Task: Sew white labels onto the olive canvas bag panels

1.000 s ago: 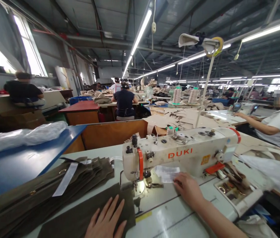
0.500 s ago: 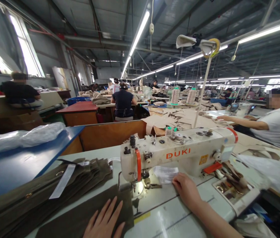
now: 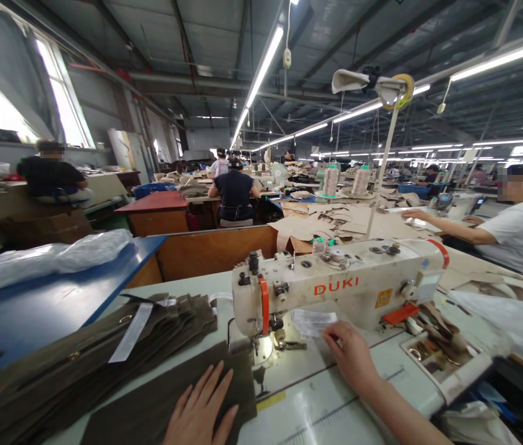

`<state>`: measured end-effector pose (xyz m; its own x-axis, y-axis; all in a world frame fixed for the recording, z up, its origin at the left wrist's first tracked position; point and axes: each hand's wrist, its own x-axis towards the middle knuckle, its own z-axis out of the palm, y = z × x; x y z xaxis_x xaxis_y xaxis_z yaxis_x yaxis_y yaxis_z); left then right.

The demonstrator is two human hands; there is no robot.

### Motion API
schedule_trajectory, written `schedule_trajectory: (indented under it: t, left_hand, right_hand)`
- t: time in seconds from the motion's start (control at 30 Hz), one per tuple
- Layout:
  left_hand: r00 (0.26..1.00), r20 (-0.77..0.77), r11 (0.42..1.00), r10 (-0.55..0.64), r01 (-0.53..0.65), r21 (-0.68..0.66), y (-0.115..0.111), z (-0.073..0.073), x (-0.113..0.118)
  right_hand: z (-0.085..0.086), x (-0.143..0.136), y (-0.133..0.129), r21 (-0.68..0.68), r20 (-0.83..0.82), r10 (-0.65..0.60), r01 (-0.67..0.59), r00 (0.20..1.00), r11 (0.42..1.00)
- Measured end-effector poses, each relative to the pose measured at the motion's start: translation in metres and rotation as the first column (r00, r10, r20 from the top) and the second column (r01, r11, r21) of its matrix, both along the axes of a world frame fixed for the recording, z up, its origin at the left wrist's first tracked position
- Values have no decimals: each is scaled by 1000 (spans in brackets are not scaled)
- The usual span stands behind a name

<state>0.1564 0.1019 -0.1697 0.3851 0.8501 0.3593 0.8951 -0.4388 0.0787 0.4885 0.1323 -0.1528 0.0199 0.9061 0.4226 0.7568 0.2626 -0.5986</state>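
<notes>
My left hand (image 3: 203, 405) lies flat with spread fingers on a dark olive fabric panel (image 3: 131, 402), whose right end reaches the needle area of the white sewing machine (image 3: 335, 284). Beyond the needle, my right hand (image 3: 352, 355) has its fingers pinched together at the right edge of a stack of small white labels (image 3: 312, 322). Whether a label is between the fingertips is too small to tell. A pile of olive fabric pieces (image 3: 89, 352), with a white strip (image 3: 132, 332) on top, lies to the left.
A parts tray (image 3: 447, 364) with metal rings is at the right of the machine. Behind on the left stands a blue table (image 3: 104, 272) with plastic-wrapped bundles (image 3: 94, 249). A person in white (image 3: 521, 228) sits at the right, reaching toward beige pieces (image 3: 340, 219).
The view has shifted slightly, moving the scene a little to the right. My right hand's fingertips are drawn closer together by the labels; my left hand stays flat on the panel.
</notes>
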Motion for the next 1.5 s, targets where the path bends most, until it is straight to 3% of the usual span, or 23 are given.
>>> schedule_trajectory:
  t: [0.13,0.23,0.3,0.4,0.5,0.73,0.8,0.9,1.03,1.13,1.33,1.43,1.5]
  left_hand:
    - [964,258,993,-70,44,106,-1,4,1]
    - [873,485,996,-50,77,-35,-7,13,12]
    - [765,642,973,44,112,-200,-13,18,24]
    - [535,810,902,241,185,-391,-19,21,43]
    - [375,856,865,356,214,-454,-20,19,55]
    - [218,876,845,430,245,-476,-11,15,59]
    - [196,864,817,464,281,-503,-6,18,61]
    - [220,819,766,530,290,-573,1,27,62]
    - [232,804,765,547,251,-593,5,39,51]
    - [225,798,772,560,209,-600,4,43,36]
    - [197,792,779,578,154,-608,-2,45,13]
    - [183,799,787,572,149,-598,-4,43,9]
    - [175,808,797,562,147,-586,-5,39,7]
  right_hand:
    - [3,-11,-6,82,-6,46,-45,999,996]
    - [4,-26,-11,126,9,86,-87,996,988]
    - [5,-39,-14,147,41,134,-138,990,979]
    - [6,-58,-16,184,86,189,-202,978,962]
    - [4,-69,-15,194,97,204,-219,974,956]
    - [-4,-81,-20,196,191,234,-270,953,943]
    - [-5,-91,-23,206,214,240,-284,947,936]
    - [-4,-108,-26,202,253,262,-315,931,927]
    - [2,-122,-29,138,224,355,-390,908,910]
    - [0,-122,-28,131,8,404,-402,915,906]
    - [-13,-121,-22,24,-384,301,-316,873,948]
    - [-11,-130,-23,-104,-529,288,-397,799,912]
    - [-10,-137,-22,-188,-661,260,-491,704,851]
